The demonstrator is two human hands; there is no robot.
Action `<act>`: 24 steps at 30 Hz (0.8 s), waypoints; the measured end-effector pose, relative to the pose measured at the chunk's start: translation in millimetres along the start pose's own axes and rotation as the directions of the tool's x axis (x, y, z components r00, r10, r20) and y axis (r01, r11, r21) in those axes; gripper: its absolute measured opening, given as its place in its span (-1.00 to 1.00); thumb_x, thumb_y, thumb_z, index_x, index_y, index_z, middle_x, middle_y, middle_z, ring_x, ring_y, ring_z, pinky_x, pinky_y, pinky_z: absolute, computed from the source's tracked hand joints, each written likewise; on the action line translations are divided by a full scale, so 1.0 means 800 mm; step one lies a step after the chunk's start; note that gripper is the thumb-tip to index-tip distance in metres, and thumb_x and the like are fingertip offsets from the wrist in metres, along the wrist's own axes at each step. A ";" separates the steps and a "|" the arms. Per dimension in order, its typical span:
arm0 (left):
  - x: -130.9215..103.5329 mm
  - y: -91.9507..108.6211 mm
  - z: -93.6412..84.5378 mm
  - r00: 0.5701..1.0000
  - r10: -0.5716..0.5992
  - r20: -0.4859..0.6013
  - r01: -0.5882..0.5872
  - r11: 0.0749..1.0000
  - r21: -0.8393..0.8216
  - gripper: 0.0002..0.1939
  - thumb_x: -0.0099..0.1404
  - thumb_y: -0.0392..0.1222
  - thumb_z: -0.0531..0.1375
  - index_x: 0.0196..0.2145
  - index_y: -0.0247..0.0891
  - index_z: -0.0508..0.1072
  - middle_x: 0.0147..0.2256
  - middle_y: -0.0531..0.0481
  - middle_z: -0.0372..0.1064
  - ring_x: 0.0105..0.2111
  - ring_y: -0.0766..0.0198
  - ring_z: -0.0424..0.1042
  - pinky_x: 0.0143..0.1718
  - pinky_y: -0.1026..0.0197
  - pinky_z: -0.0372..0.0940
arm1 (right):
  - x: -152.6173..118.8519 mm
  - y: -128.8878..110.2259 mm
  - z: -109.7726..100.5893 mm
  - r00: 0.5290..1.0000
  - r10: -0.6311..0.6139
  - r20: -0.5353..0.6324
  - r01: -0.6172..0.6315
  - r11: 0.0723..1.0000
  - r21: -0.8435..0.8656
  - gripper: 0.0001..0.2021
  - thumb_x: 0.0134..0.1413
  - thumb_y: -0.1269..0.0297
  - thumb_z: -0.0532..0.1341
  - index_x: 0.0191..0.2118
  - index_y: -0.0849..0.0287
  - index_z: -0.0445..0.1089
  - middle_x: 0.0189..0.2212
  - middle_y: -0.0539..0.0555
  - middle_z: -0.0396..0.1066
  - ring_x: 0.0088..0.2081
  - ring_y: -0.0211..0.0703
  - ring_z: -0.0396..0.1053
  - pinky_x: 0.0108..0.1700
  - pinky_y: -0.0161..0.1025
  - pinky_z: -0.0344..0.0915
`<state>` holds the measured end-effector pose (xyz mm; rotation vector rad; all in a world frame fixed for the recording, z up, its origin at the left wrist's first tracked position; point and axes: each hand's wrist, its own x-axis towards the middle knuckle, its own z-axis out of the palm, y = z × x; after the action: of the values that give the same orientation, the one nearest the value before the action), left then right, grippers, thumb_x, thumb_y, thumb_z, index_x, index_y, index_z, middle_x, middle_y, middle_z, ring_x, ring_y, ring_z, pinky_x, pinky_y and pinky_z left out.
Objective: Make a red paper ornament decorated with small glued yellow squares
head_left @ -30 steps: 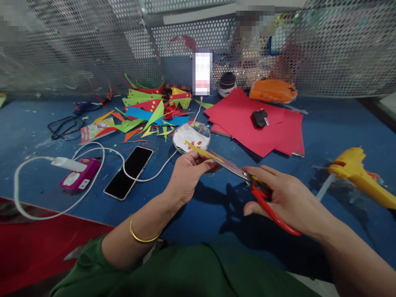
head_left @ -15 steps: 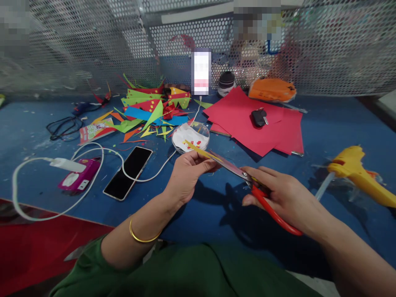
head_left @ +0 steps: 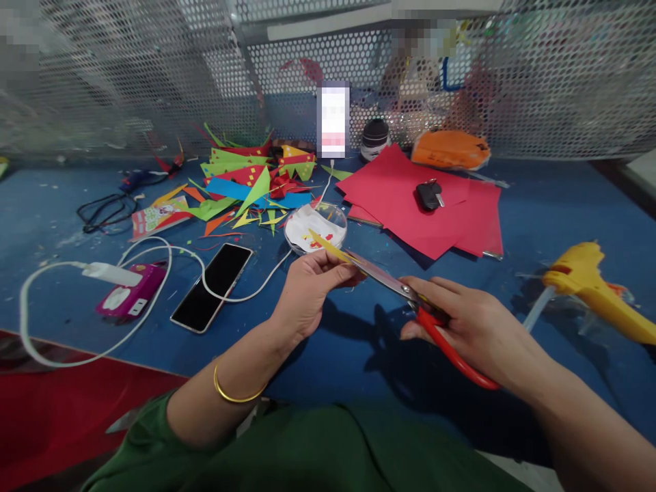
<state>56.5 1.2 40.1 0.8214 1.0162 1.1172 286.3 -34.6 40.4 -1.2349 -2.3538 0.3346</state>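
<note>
Between the fingertips of my left hand (head_left: 315,290) is a narrow yellow paper strip (head_left: 328,246), its pointed end reaching up and left over the bowl. My right hand (head_left: 469,324) is wrapped round the red handles of a pair of scissors (head_left: 382,275). Their blades look nearly closed and lie at the strip, right beside my left fingertips. Just beyond sits a clear round bowl (head_left: 340,217) with a white lining and small red and yellow paper bits (head_left: 322,239) in it.
Coloured paper scraps (head_left: 251,181) lie behind left; red sheets (head_left: 410,205) carry a car key (head_left: 429,195). A phone (head_left: 212,287), a purple power block (head_left: 132,292) and white cable are left. A yellow glue gun (head_left: 589,280) lies right. A mesh panel (head_left: 287,61) stands behind.
The scissor blades have closed further at the strip. The strip's tip has shifted very slightly right, and the paper bits in the bowl look different. Both hands stay almost where they were.
</note>
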 end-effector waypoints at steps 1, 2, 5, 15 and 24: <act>-0.001 0.000 0.000 1.000 -0.003 -0.001 0.003 1.000 0.003 -0.91 0.03 -0.26 0.42 -0.43 -0.24 0.63 -0.44 0.01 0.57 -0.44 0.33 0.52 -0.28 0.24 0.41 | 0.000 0.000 0.000 1.000 0.005 0.000 -0.005 1.000 0.003 -0.39 0.26 -0.21 0.09 0.05 0.27 0.47 -0.45 0.07 0.43 -0.55 -0.21 0.38 -0.53 -0.28 0.30; -0.001 0.001 0.001 1.000 -0.006 -0.001 0.006 1.000 0.007 -0.91 0.03 -0.26 0.42 -0.43 -0.24 0.63 -0.45 0.01 0.57 -0.44 0.33 0.52 -0.28 0.23 0.41 | 0.000 0.000 -0.001 1.000 0.009 0.002 -0.009 1.000 0.006 -0.39 0.26 -0.21 0.09 0.05 0.27 0.47 -0.45 0.07 0.43 -0.56 -0.21 0.38 -0.53 -0.28 0.30; -0.001 0.002 0.002 1.000 -0.015 -0.003 0.015 1.000 0.022 -0.92 0.04 -0.26 0.41 -0.44 -0.25 0.62 -0.46 0.01 0.55 -0.45 0.32 0.51 -0.26 0.19 0.42 | 0.000 0.000 -0.002 1.000 0.017 0.004 -0.017 1.000 0.009 -0.39 0.27 -0.22 0.08 0.05 0.27 0.47 -0.46 0.08 0.43 -0.56 -0.21 0.37 -0.52 -0.28 0.31; -0.002 0.006 0.002 0.998 -0.054 -0.011 0.054 0.999 -0.003 -0.90 0.02 -0.20 0.43 -0.48 -0.26 0.63 -0.45 -0.05 0.60 -0.43 0.29 0.54 -0.26 0.22 0.43 | -0.001 0.000 0.001 0.971 0.227 -0.080 -0.210 0.961 0.179 -0.38 0.14 -0.30 0.17 -0.02 0.20 0.52 -0.43 0.09 0.49 -0.46 -0.13 0.43 -0.40 -0.23 0.39; -0.005 0.002 0.004 0.998 -0.042 -0.048 0.043 0.999 0.021 -0.87 0.06 -0.14 0.41 -0.49 -0.26 0.64 -0.43 -0.08 0.61 -0.37 0.22 0.56 -0.24 0.20 0.40 | 0.005 0.001 0.021 0.815 0.575 0.063 -0.449 0.560 0.697 -0.51 -0.16 0.02 0.47 -0.08 0.15 0.54 -0.52 -0.04 0.41 -0.58 -0.28 0.29 -0.56 -0.30 0.27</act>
<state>58.2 -2.5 43.9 0.7904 1.0830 1.0950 276.5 -30.8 26.8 -1.4381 -1.4048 1.1345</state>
